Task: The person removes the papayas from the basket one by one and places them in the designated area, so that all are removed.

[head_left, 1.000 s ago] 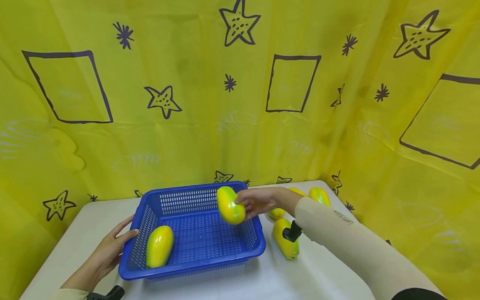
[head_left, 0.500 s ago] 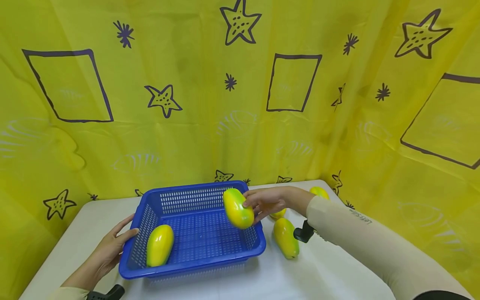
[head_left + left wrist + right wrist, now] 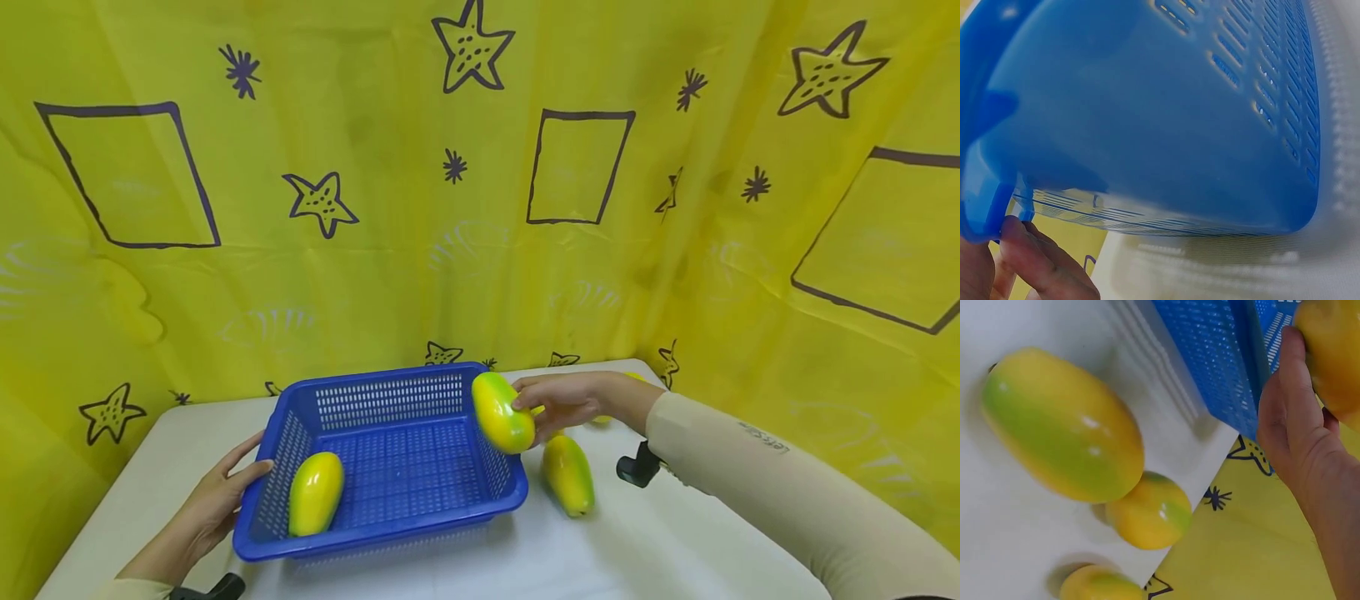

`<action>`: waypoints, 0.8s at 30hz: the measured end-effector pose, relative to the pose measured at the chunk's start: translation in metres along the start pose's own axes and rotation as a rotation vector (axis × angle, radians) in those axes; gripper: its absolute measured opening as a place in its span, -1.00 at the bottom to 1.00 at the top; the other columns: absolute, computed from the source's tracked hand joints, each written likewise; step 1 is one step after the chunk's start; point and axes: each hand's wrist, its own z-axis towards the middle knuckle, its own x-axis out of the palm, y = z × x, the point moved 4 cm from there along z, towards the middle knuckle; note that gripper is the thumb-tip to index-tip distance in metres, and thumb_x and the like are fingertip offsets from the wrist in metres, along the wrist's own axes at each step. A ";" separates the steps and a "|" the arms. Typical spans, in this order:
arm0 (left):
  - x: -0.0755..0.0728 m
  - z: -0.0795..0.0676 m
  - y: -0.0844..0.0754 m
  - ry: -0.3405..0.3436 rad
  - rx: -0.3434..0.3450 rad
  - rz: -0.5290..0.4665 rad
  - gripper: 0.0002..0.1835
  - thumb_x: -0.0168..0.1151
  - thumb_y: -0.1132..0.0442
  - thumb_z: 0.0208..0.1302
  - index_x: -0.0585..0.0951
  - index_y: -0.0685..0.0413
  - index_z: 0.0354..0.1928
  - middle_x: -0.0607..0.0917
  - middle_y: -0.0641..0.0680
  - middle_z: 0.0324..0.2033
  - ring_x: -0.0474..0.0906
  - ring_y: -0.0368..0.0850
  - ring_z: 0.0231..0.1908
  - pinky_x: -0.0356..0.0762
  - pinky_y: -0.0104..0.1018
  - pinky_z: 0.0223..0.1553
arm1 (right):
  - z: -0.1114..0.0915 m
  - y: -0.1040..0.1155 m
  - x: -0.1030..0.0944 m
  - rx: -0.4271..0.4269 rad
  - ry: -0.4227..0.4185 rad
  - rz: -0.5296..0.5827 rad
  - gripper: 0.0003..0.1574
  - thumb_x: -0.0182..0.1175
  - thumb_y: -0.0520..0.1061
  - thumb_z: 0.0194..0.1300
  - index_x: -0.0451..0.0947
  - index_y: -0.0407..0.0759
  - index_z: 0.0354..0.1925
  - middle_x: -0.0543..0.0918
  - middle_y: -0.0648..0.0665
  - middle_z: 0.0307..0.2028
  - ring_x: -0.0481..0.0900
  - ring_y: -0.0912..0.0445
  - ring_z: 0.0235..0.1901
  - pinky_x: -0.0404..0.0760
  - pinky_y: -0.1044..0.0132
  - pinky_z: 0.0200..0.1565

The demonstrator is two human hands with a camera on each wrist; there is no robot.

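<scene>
A blue perforated plastic basket [image 3: 382, 527] stands on the table, with one yellow-green mango [image 3: 317, 493] lying at its left end. My left hand [image 3: 217, 500] grips the basket's left rim; in the left wrist view its fingers [image 3: 1035, 256] pinch the rim at the corner. Over the basket's right rim, my right hand [image 3: 562, 400] holds another mango [image 3: 501, 412], tilted, with the thumb and fingers around its right side. The right wrist view shows that held mango [image 3: 1335, 356] only in part.
To the right of the basket a mango [image 3: 568, 475] lies on the white table [image 3: 645, 533]. More mangoes lie farther back, partly hidden by the right hand and forearm. Behind the table hangs a yellow curtain [image 3: 390, 283] with star drawings.
My right hand has moved to the right with the mango, from above the basket's inside to its right rim. The left hand still grips the basket, which stays in place.
</scene>
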 end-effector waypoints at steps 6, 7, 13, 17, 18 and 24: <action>0.000 0.000 0.001 -0.003 -0.002 -0.007 -0.12 0.13 0.07 0.42 -0.17 -0.05 0.57 0.63 0.21 0.01 0.69 -0.11 -0.24 0.72 -0.04 -0.16 | -0.013 -0.008 -0.012 0.001 -0.022 -0.026 -0.26 0.03 -0.12 0.36 0.05 -0.25 0.41 0.37 -0.29 0.20 0.52 -0.17 0.11 0.43 -0.15 0.25; 0.000 0.000 0.001 -0.003 -0.002 -0.008 -0.12 0.14 0.07 0.42 -0.17 -0.05 0.57 0.64 0.19 -0.01 0.69 -0.11 -0.24 0.72 -0.04 -0.16 | -0.015 -0.010 -0.014 -0.002 -0.023 -0.032 -0.25 0.03 -0.12 0.36 0.04 -0.25 0.42 0.36 -0.29 0.21 0.52 -0.17 0.11 0.40 -0.16 0.27; 0.000 0.000 0.001 -0.006 -0.001 0.009 -0.11 0.13 0.05 0.42 -0.17 -0.06 0.57 0.56 0.35 0.10 0.69 -0.10 -0.23 0.71 -0.02 -0.16 | -0.030 -0.018 -0.021 -0.008 -0.043 -0.010 -0.18 0.07 -0.13 0.34 -0.01 -0.27 0.45 0.37 -0.30 0.19 0.51 -0.19 0.13 0.39 -0.20 0.27; 0.000 0.000 0.002 -0.004 0.003 0.016 -0.12 0.13 0.06 0.42 -0.17 -0.04 0.57 0.52 0.40 0.15 0.69 -0.09 -0.22 0.71 -0.01 -0.15 | -0.040 -0.023 -0.027 -0.002 -0.068 0.007 -0.14 0.07 -0.14 0.35 -0.06 -0.27 0.47 0.38 -0.29 0.18 0.53 -0.17 0.12 0.44 -0.15 0.25; 0.000 0.001 0.002 -0.002 0.004 0.015 -0.12 0.13 0.06 0.42 -0.17 -0.04 0.57 0.53 0.39 0.14 0.69 -0.09 -0.22 0.71 -0.01 -0.15 | -0.042 -0.025 -0.028 0.000 -0.075 0.007 -0.14 0.07 -0.14 0.35 -0.07 -0.26 0.47 0.37 -0.28 0.17 0.53 -0.17 0.12 0.46 -0.13 0.24; -0.001 0.002 0.002 0.001 0.003 0.006 -0.11 0.13 0.06 0.42 -0.18 -0.04 0.57 0.58 0.34 0.09 0.70 -0.09 -0.23 0.71 -0.01 -0.16 | -0.053 -0.036 -0.040 -0.006 -0.107 0.036 -0.15 0.06 -0.15 0.34 -0.08 -0.27 0.45 0.35 -0.26 0.16 0.51 -0.17 0.12 0.52 -0.11 0.20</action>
